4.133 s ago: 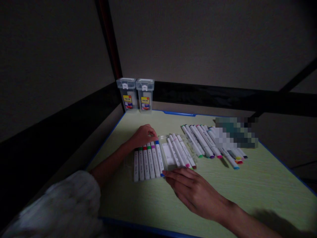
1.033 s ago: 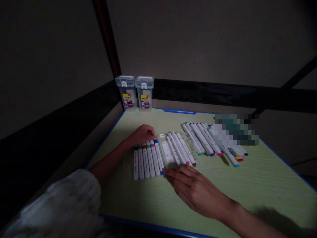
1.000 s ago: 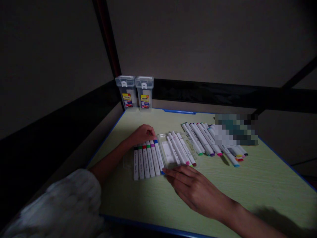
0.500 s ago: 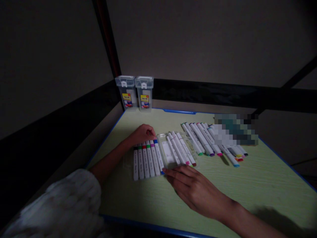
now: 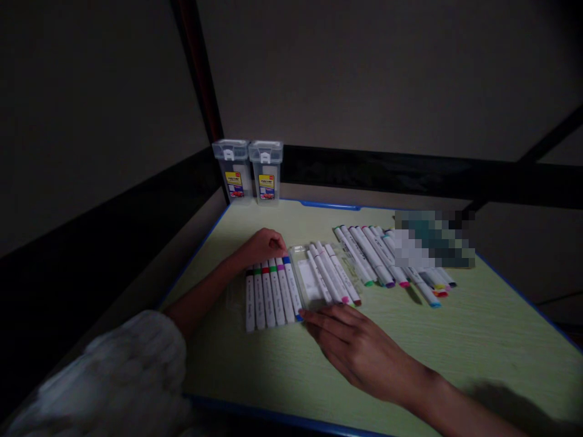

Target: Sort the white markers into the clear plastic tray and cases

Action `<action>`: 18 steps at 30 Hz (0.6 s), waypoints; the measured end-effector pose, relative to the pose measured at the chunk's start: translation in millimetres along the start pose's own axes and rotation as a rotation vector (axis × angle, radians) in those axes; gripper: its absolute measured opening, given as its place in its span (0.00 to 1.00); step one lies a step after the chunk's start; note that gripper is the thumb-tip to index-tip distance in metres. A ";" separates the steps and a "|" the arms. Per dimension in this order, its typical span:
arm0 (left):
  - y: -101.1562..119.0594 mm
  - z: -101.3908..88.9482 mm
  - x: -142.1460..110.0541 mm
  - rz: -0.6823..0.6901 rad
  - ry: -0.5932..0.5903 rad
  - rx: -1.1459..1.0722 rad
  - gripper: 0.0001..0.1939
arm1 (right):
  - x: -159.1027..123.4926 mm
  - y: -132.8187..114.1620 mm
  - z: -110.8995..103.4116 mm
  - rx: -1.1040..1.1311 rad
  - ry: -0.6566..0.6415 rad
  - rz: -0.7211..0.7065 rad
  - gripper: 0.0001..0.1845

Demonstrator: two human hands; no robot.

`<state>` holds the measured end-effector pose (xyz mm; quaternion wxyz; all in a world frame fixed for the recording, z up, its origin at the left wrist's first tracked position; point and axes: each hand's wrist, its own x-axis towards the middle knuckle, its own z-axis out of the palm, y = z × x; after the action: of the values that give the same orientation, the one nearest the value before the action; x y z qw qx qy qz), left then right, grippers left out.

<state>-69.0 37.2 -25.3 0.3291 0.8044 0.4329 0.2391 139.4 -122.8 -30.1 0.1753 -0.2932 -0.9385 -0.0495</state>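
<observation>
A row of white markers (image 5: 269, 297) with coloured bands lies side by side in a clear plastic case. At the row's right end is a blue-banded marker (image 5: 293, 288), slightly tilted. My left hand (image 5: 262, 247), fingers curled in a pinch, is at its far end. My right hand (image 5: 353, 343) reaches in from the right, its fingers together and their tips on the marker's near end. Just right of it, several more white markers (image 5: 328, 273) lie loosely across the other half of the clear case (image 5: 298, 250). My right palm is hidden.
Several white markers (image 5: 371, 258) with coloured ends lie in a pile at the right. A pixelated flat object (image 5: 437, 237) covers part of them. Two clear lidded boxes (image 5: 234, 173) stand at the back left corner of the blue-edged table (image 5: 410, 376). Walls rise behind.
</observation>
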 end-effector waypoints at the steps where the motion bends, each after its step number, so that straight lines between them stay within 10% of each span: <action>1: -1.1 0.1 0.2 -0.001 -0.006 -0.013 0.03 | 0.0 0.0 0.0 -0.002 0.001 -0.001 0.14; 18: 9.7 0.3 -3.1 0.047 0.046 0.088 0.05 | -2.9 0.4 3.6 -0.034 0.039 -0.033 0.14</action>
<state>-65.1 30.5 -18.7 0.2776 0.8224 0.4313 0.2462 140.7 -123.3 -34.5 0.1877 -0.2795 -0.9387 -0.0743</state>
